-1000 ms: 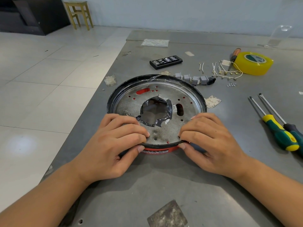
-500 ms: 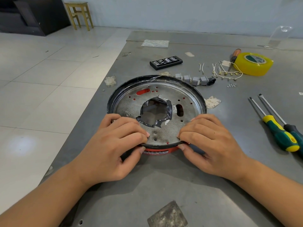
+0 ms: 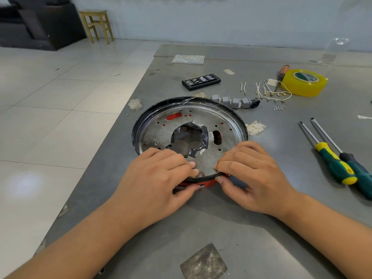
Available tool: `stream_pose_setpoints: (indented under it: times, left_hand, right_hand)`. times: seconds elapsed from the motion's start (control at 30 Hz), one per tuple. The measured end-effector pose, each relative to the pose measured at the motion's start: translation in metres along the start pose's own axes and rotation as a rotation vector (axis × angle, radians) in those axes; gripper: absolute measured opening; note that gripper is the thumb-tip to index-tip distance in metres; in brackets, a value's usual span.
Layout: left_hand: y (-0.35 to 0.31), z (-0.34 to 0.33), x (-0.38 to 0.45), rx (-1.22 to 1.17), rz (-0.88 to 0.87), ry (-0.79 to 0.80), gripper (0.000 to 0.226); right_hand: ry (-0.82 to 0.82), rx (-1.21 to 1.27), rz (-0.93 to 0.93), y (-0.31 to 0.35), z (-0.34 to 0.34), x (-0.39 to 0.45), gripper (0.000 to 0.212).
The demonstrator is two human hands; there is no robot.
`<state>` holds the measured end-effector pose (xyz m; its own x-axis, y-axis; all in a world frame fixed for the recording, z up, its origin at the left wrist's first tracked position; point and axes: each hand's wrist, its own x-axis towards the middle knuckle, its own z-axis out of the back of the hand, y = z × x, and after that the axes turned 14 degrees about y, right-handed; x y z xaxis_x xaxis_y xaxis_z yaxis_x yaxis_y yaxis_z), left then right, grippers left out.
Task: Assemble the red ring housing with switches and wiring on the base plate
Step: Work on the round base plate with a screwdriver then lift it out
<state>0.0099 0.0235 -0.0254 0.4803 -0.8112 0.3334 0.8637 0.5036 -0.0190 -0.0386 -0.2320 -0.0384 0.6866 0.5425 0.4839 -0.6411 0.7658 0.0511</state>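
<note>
Two hands at the near rim of a round grey metal base plate [image 3: 203,125] on the table, left hand [image 3: 155,178] and right hand [image 3: 253,176] pinching the rim over the red ring housing [image 3: 203,183], grey switches [image 3: 233,101] just beyond the far rim, white wires [image 3: 267,91] further right.

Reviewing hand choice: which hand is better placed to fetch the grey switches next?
Probably the right hand: the grey switches lie beyond the base plate toward the right. The left hand would cross over; both hands now grip the near rim.

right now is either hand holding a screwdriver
No, both the left hand and right hand grip the near rim of the base plate, while the screwdrivers lie untouched to the right.
</note>
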Motion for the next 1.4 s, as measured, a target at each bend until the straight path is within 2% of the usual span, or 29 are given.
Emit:
stream_pose_setpoints:
  times: [0.1,0.27,0.4,0.47,0.57,0.67,0.73,0.8,0.97,1.2,1.4]
  left_hand:
    - [-0.001,0.002,0.001,0.008,0.025,0.035,0.033]
    - [-0.002,0.008,0.005,0.021,0.014,0.066,0.033]
    - [-0.004,0.011,0.012,0.072,0.001,0.044,0.034]
    - [-0.005,0.01,0.016,0.077,-0.012,0.018,0.037]
    - [-0.004,0.006,0.015,0.069,-0.03,0.007,0.036]
    - [-0.002,0.004,0.013,0.065,-0.04,0.001,0.034]
    - [-0.001,0.003,0.014,0.065,-0.044,-0.007,0.033]
    - [-0.001,0.003,0.014,0.065,-0.048,-0.007,0.034]
    - [0.001,0.0,0.014,0.058,-0.056,-0.028,0.033]
    - [0.004,-0.004,0.012,0.048,-0.058,-0.042,0.031]
    - [0.003,-0.004,0.012,0.049,-0.051,-0.038,0.031]
  right_hand:
    - [-0.018,-0.006,-0.005,0.002,-0.001,-0.001,0.007]
    - [-0.004,-0.032,0.002,0.001,-0.001,-0.001,0.01]
    - [0.017,0.025,-0.022,-0.004,0.003,-0.005,0.031]
    - [-0.076,0.111,-0.162,-0.011,0.005,-0.008,0.039]
    - [-0.221,0.176,-0.506,-0.036,0.006,-0.008,0.03]
    - [-0.145,0.108,-0.803,-0.078,0.002,-0.009,0.02]
    - [-0.071,0.052,-0.929,-0.105,-0.002,-0.008,0.025]
    - [-0.027,-0.007,-1.024,-0.127,-0.005,-0.003,0.031]
    - [-0.038,-0.142,-1.18,-0.177,0.0,0.006,0.035]
    - [0.068,-0.221,-1.256,-0.209,-0.001,0.009,0.031]
    - [0.093,-0.255,-1.222,-0.221,-0.004,0.009,0.021]
